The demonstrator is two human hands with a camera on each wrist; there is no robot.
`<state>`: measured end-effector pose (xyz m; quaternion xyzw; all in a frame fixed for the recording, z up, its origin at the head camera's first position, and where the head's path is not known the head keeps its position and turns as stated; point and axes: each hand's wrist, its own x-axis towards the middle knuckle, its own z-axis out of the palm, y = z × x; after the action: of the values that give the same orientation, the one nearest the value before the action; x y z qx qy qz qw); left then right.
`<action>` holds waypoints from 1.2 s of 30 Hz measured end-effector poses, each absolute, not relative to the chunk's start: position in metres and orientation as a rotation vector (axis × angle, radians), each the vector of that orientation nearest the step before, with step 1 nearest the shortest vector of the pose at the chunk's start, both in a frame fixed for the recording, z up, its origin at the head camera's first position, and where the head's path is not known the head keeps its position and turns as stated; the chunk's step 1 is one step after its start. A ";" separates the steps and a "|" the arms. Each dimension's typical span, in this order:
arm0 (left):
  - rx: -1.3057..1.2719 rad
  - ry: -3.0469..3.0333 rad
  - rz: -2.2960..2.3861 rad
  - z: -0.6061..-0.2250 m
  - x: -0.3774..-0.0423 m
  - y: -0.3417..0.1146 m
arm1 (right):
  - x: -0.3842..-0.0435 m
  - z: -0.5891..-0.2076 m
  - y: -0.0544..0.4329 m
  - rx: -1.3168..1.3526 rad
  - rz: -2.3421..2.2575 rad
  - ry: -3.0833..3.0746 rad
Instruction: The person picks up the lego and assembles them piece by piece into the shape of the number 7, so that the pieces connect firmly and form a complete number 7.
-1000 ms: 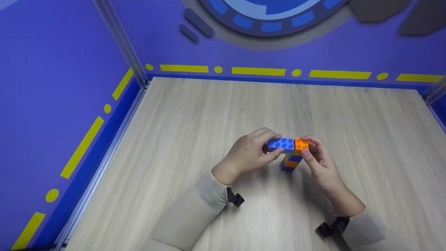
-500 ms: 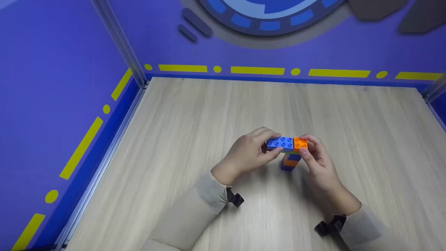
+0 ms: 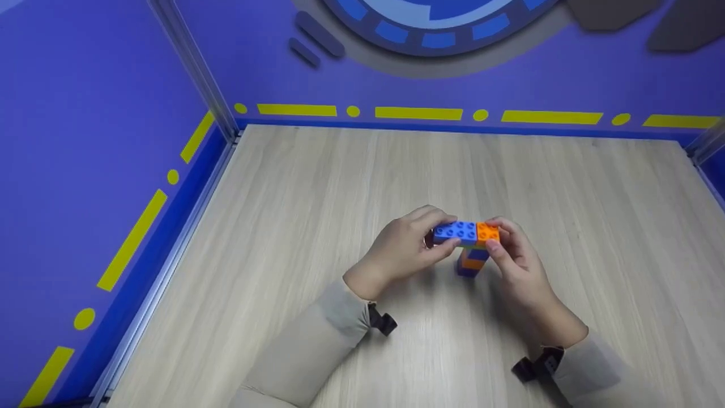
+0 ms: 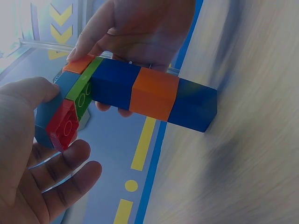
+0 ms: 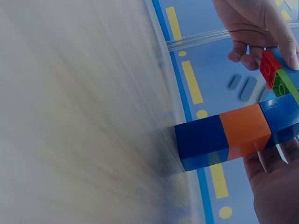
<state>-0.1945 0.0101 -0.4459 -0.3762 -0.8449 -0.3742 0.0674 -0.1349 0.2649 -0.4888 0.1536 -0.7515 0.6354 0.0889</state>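
Observation:
Between both hands is a structure of toy building bricks. Its upright column has a blue bottom brick [image 4: 194, 105], an orange middle brick [image 4: 154, 93] and a blue upper brick [image 4: 117, 84]. Its foot appears to stand on the table. Across the top lie a long blue brick [image 3: 461, 232] and a small orange brick [image 3: 487, 232], side by side. Beneath them are a green brick [image 4: 84, 88] and, further left, a red brick [image 4: 63, 126]. My left hand [image 3: 399, 249] pinches the long blue brick's left part; my right hand [image 3: 524, 275] pinches the small orange one.
The wood-grain table [image 3: 317, 187] is bounded by a purple-blue back wall [image 3: 396, 88] and a left wall [image 3: 85, 141], both with yellow markings. A metal post [image 3: 195, 65] marks their corner. Both wrists wear small black cameras.

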 end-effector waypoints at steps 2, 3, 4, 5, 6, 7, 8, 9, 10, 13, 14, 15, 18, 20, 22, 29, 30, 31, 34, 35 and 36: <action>-1.131 -2.548 -1.126 -0.446 -0.195 0.010 | -0.135 -0.489 0.265 0.453 1.878 -2.246; -1.131 -2.547 -1.125 -0.446 -0.195 0.010 | -0.135 -0.488 0.265 0.450 1.871 -2.251; -1.130 -2.547 -1.122 -0.446 -0.195 0.010 | -0.135 -0.488 0.266 0.447 1.870 -2.252; -1.129 -2.548 -1.120 -0.446 -0.195 0.011 | -0.135 -0.488 0.266 0.444 1.866 -2.255; -1.129 -2.548 -1.119 -0.446 -0.195 0.011 | -0.135 -0.488 0.266 0.441 1.863 -2.258; -1.127 -2.548 -1.117 -0.446 -0.195 0.011 | -0.135 -0.487 0.266 0.439 1.860 -2.260; -1.126 -2.549 -1.115 -0.445 -0.195 0.011 | -0.135 -0.487 0.266 0.437 1.857 -2.263; -1.126 -2.549 -1.115 -0.445 -0.195 0.011 | -0.135 -0.486 0.266 0.435 1.856 -2.264; -1.125 -2.549 -1.114 -0.445 -0.195 0.011 | -0.135 -0.486 0.266 0.435 1.858 -2.264; -1.122 -2.546 -1.117 -0.444 -0.194 0.011 | -0.135 -0.485 0.266 0.440 1.864 -2.268; -1.122 -2.545 -1.120 -0.443 -0.194 0.011 | -0.136 -0.485 0.265 0.441 1.866 -2.268; -1.121 -2.543 -1.122 -0.443 -0.194 0.011 | -0.136 -0.484 0.265 0.444 1.870 -2.267; -1.119 -2.542 -1.128 -0.443 -0.194 0.011 | -0.136 -0.484 0.265 0.446 1.872 -2.270; -1.117 -2.545 -1.124 -0.443 -0.194 0.011 | -0.137 -0.484 0.265 0.448 1.878 -2.266; -1.116 -2.546 -1.121 -0.443 -0.194 0.011 | -0.137 -0.484 0.265 0.452 1.883 -2.260; -1.113 -2.560 -1.114 -0.443 -0.194 0.011 | -0.137 -0.485 0.267 0.463 1.866 -2.264; -1.113 -2.563 -1.114 -0.444 -0.194 0.011 | -0.137 -0.486 0.267 0.463 1.861 -2.268; -1.114 -2.564 -1.115 -0.444 -0.194 0.011 | -0.137 -0.486 0.267 0.462 1.859 -2.270; -1.116 -2.564 -1.115 -0.444 -0.194 0.011 | -0.137 -0.486 0.267 0.460 1.858 -2.272; -1.115 -2.562 -1.116 -0.444 -0.194 0.011 | -0.137 -0.486 0.267 0.460 1.862 -2.271; -1.114 -2.560 -1.115 -0.444 -0.194 0.011 | -0.137 -0.486 0.267 0.457 1.863 -2.273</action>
<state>-0.1935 0.0112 -0.4440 -0.3698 -0.8496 -0.3701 0.0674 -0.1369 0.2670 -0.4855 0.1532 -0.7616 0.6241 0.0837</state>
